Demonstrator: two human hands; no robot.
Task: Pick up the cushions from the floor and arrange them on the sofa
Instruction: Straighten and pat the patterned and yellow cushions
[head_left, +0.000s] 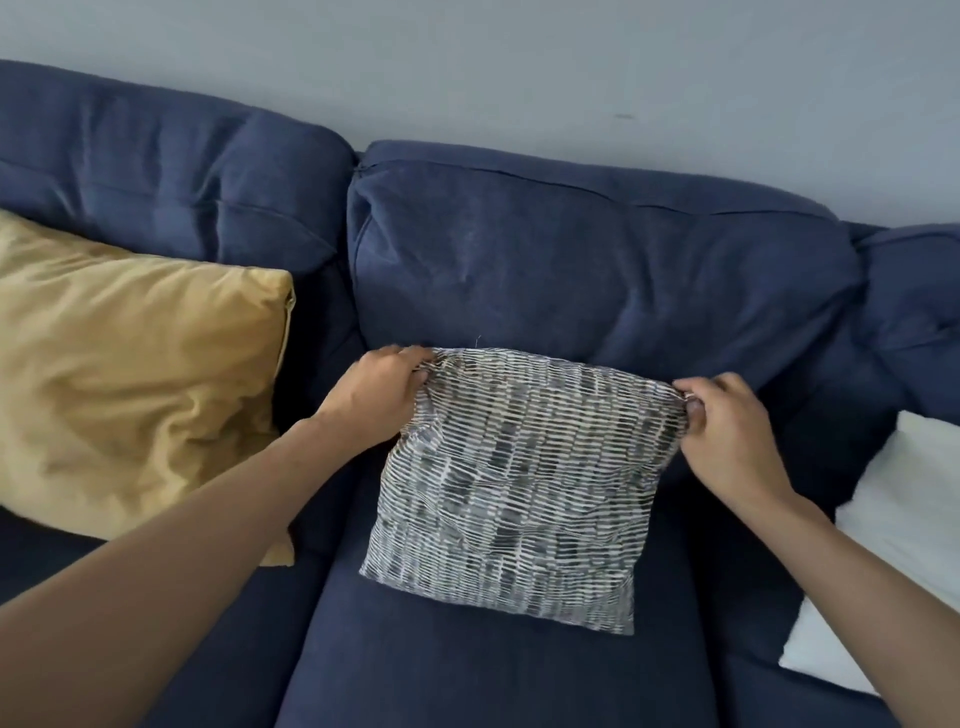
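Observation:
A grey-and-white patterned cushion (519, 483) leans on the middle seat of the dark blue sofa (571, 260), its top edge against the backrest. My left hand (379, 389) pinches its top left corner. My right hand (727, 421) pinches its top right corner. A mustard yellow cushion (130, 374) rests on the left seat against the backrest. A white cushion (904, 530) lies on the right seat, partly hidden behind my right forearm.
A pale grey wall (519, 67) runs behind the sofa. Bare blue seat fabric (467, 675) shows in front of the patterned cushion. The floor is out of view.

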